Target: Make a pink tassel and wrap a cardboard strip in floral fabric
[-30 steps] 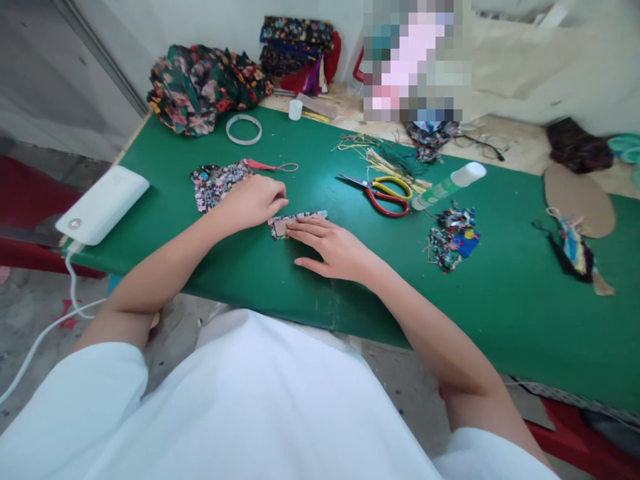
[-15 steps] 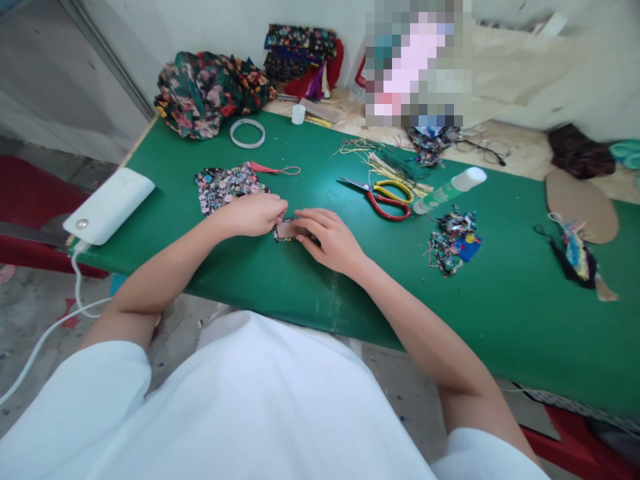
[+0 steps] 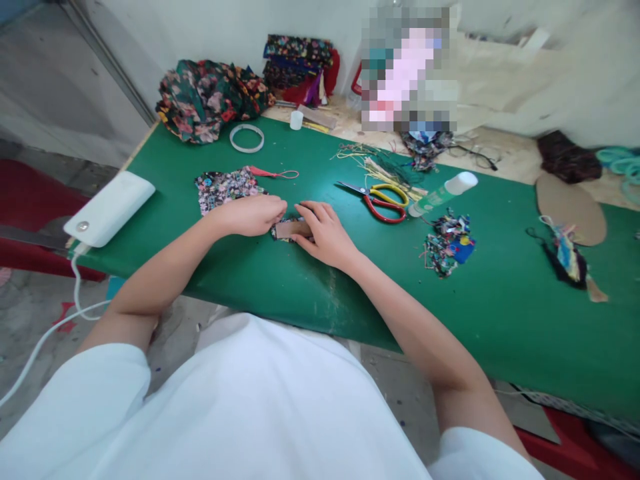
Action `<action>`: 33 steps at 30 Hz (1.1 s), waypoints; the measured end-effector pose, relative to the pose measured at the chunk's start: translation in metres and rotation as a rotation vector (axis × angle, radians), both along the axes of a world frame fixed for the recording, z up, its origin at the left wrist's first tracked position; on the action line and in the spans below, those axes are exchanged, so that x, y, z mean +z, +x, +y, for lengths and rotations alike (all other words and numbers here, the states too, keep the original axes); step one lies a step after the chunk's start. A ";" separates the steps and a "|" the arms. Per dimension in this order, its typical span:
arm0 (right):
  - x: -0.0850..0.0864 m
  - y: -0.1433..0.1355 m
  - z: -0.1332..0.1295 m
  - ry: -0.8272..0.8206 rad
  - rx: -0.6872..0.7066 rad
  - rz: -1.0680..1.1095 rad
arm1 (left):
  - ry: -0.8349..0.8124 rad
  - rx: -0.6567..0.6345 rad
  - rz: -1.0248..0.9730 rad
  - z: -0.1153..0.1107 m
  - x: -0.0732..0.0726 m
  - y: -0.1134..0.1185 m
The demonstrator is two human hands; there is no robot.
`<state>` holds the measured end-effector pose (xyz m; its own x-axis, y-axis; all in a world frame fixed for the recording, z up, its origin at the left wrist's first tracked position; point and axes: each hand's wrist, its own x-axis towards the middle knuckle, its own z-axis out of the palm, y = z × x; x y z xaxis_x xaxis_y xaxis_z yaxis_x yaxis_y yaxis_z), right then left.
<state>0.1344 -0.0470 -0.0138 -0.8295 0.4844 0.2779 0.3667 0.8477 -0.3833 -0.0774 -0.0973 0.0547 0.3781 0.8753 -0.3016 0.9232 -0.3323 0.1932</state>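
Observation:
A flat brown strip [image 3: 290, 229] lies on a small piece of dark floral fabric [image 3: 275, 231] on the green tabletop. My left hand [image 3: 257, 215] is closed at the fabric's upper left edge, fingers curled under; what they pinch is hidden. From the other side, my right hand [image 3: 327, 233] grips the strip's right end, thumb along the near edge and fingers arched over the far one. Partly behind my left hand is a larger floral fabric piece [image 3: 223, 187], with a red tassel [image 3: 263, 173] beside it.
To the right lie scissors [image 3: 383, 201], a glue stick [image 3: 445, 193] and fabric scraps [image 3: 450, 245]. A white power bank-like box [image 3: 113, 208] with a cable sits at the left edge. Behind are a tape ring [image 3: 247, 139], a floral cloth bundle [image 3: 205, 100] and a cardboard oval [image 3: 570, 210].
The fingers of my right hand have lifted and spread a little, showing more of the brown strip. My left hand stays nearly in place. The view has shifted slightly.

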 end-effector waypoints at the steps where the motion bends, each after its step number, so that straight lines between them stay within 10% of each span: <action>1: -0.001 0.000 0.001 -0.006 0.004 0.013 | 0.010 -0.007 -0.035 0.000 0.000 0.000; 25: 0.015 0.011 0.007 -0.385 -0.137 0.333 | 0.036 -0.006 -0.387 0.002 0.014 -0.010; 33: 0.026 0.016 0.001 -0.787 -0.110 0.455 | 0.082 0.083 -0.657 0.000 0.018 -0.004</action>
<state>0.1505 -0.0456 0.0120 -0.6587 0.7424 0.1222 0.1024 0.2494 -0.9630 -0.0816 -0.0969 0.0727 0.3911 0.9196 0.0371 0.6454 -0.3028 0.7013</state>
